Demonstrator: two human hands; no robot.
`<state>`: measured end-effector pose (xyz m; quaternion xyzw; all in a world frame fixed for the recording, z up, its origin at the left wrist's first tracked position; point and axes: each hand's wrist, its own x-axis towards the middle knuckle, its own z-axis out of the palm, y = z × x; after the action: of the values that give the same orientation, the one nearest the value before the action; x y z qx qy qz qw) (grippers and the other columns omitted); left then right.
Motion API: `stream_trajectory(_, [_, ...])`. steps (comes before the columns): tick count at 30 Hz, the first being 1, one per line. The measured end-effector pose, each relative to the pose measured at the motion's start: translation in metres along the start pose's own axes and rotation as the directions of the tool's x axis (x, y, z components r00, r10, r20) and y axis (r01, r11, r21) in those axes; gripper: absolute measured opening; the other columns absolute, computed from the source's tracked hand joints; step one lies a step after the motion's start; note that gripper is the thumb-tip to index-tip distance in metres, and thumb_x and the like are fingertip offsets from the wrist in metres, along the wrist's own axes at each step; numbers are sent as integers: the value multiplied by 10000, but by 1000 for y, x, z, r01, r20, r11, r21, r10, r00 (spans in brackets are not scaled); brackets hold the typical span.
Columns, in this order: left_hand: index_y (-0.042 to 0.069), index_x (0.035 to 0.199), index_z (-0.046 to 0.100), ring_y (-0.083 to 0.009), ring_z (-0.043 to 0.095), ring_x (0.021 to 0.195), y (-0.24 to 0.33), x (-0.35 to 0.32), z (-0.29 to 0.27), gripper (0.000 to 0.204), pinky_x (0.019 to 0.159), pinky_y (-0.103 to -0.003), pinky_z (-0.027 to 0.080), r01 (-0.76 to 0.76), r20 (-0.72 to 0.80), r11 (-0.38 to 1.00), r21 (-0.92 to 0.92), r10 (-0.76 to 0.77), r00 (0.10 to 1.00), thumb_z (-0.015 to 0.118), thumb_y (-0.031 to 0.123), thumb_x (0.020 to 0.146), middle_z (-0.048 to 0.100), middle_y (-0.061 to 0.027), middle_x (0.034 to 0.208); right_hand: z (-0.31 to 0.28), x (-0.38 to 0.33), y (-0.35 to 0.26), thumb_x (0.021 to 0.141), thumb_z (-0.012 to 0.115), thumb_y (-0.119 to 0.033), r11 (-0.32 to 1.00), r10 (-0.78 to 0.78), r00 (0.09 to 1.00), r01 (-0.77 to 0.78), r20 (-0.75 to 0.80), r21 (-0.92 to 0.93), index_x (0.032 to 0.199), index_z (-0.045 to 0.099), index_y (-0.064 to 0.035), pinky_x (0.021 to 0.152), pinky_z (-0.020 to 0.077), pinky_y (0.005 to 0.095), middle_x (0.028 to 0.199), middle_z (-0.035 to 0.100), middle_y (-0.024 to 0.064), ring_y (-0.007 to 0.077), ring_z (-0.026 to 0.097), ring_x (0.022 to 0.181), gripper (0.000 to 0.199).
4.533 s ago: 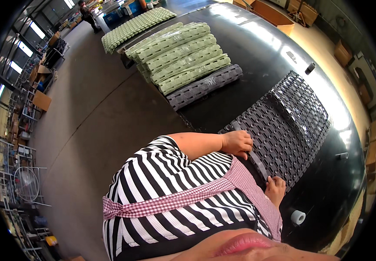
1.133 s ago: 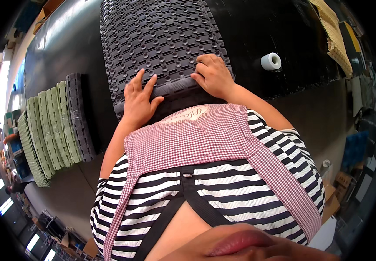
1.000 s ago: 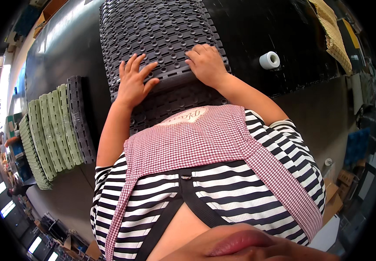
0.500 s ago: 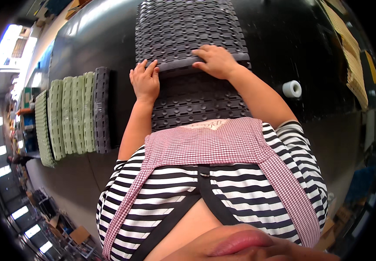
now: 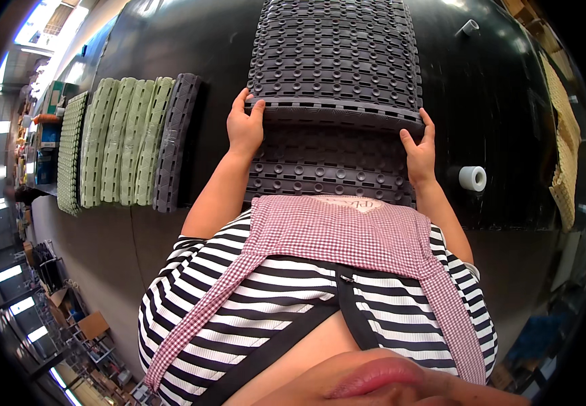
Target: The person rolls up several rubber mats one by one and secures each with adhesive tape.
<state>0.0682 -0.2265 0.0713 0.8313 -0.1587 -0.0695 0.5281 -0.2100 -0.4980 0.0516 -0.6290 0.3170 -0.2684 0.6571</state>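
A long dark grey mat (image 5: pixel 337 68) with rows of suction cups and slots runs away from me over a black table. Its front part is turned over into a thick rounded fold, and a lower stretch of the same mat reaches back to my apron. At the fold's left end, my left hand (image 5: pixel 245 128) grips the edge, thumb on top and fingers around the outer side. My right hand (image 5: pixel 420 152) holds the right end, its thumb against the fold and fingers along the side. The fingertips are partly hidden by the mat.
Left of the mat stand several green rolled or folded mats (image 5: pixel 127 142) in a row, beside a dark grey one (image 5: pixel 178 142). A white tape roll (image 5: pixel 472 178) lies to the right, with a smaller roll (image 5: pixel 469 28) farther off. Yellowish sheet material (image 5: pixel 563 155) lines the right edge.
My right hand has moved from the top of the fold to its right end. My left hand stays at the left end. The view has shifted.
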Motion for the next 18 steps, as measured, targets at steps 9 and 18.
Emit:
stream_trajectory(9, [-29,1388,608,-222,670,1165,-23,-80,-49,408,1006,-320,499,33,94,999,2,-33,995,628,125,1010,700,-172,1298,-9,-96,19,953,739,-195,842,-207,978,182,7,-509,1544,382,-47,1233,277,431,1581,381,210,367,348,1496,706])
stream_trajectory(18, [137,1476,557,-432,283,1530,-28,-13,-6,464,1212,-657,167,-175,117,858,483,135,984,571,289,1038,382,-225,1621,-2,-23,2,992,607,-565,551,-232,972,114,-21,-827,1534,463,-98,1248,173,554,1663,252,264,447,259,1531,730])
